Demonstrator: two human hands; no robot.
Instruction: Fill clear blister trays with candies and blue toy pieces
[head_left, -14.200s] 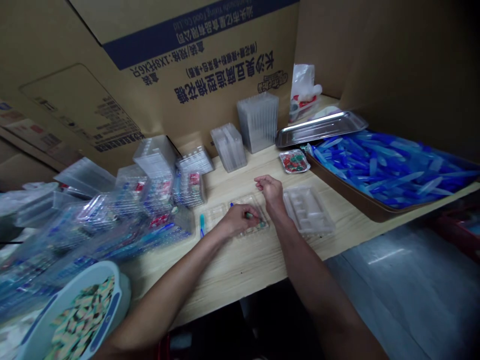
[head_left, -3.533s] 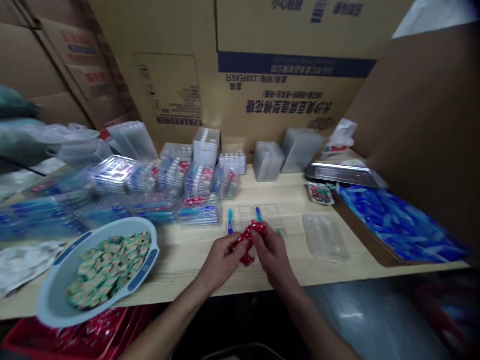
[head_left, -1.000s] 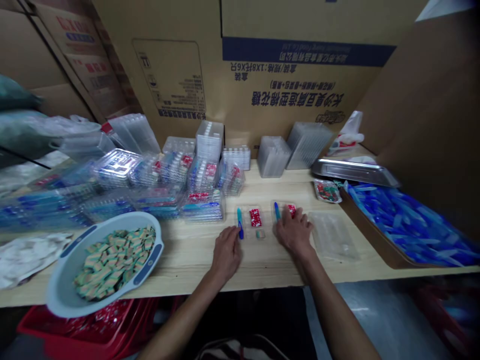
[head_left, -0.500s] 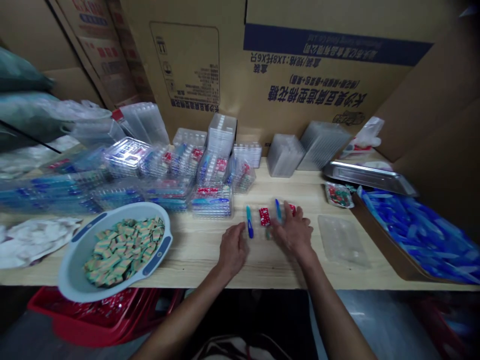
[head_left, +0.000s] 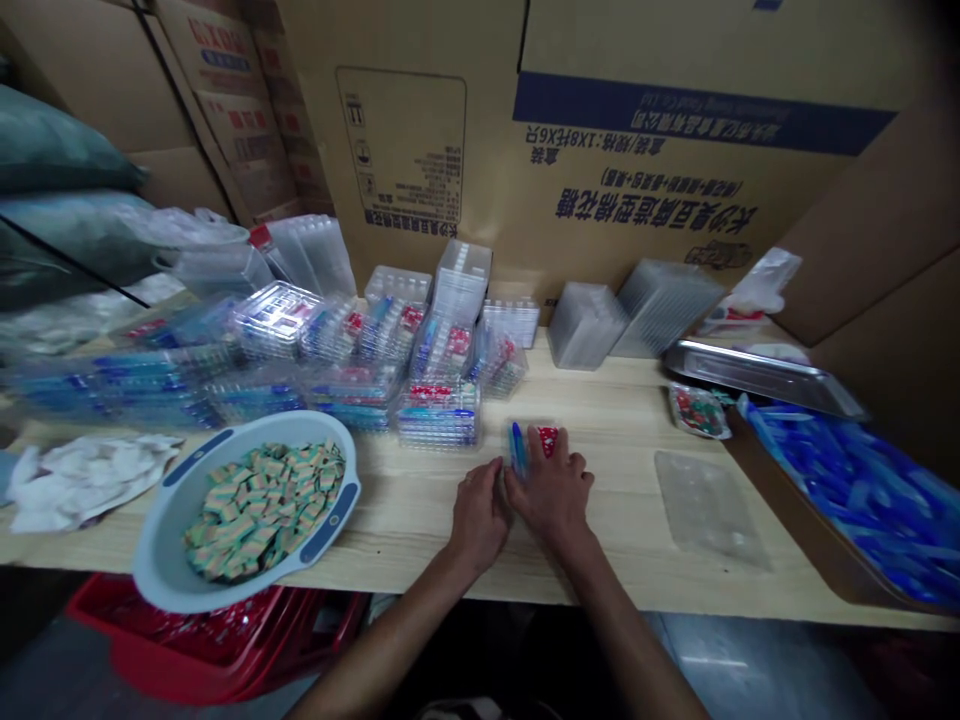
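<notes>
My left hand (head_left: 478,520) and my right hand (head_left: 551,490) meet side by side on the pale wood table (head_left: 622,560). Both press on a clear plastic blister pack (head_left: 521,432), which is mostly hidden beneath them. A blue plastic stick (head_left: 516,450) shows in the pack between my fingers. Just past my right fingertips lies a red packet with white specks (head_left: 548,441). The rest of the pack's contents are covered by my hands.
Stacks of filled clear packs (head_left: 438,412) stand left of my hands. Further left is a pale blue basin (head_left: 225,445) of wrapped sweets, with a red crate (head_left: 180,645) below the table edge. On the right are a clear tray (head_left: 709,508) and a brown tray of blue pieces (head_left: 795,530).
My hands have moved together. The pack's two parts, earlier spread apart with blue sticks and red packets showing, are now gathered under my hands. The view has also shifted slightly.
</notes>
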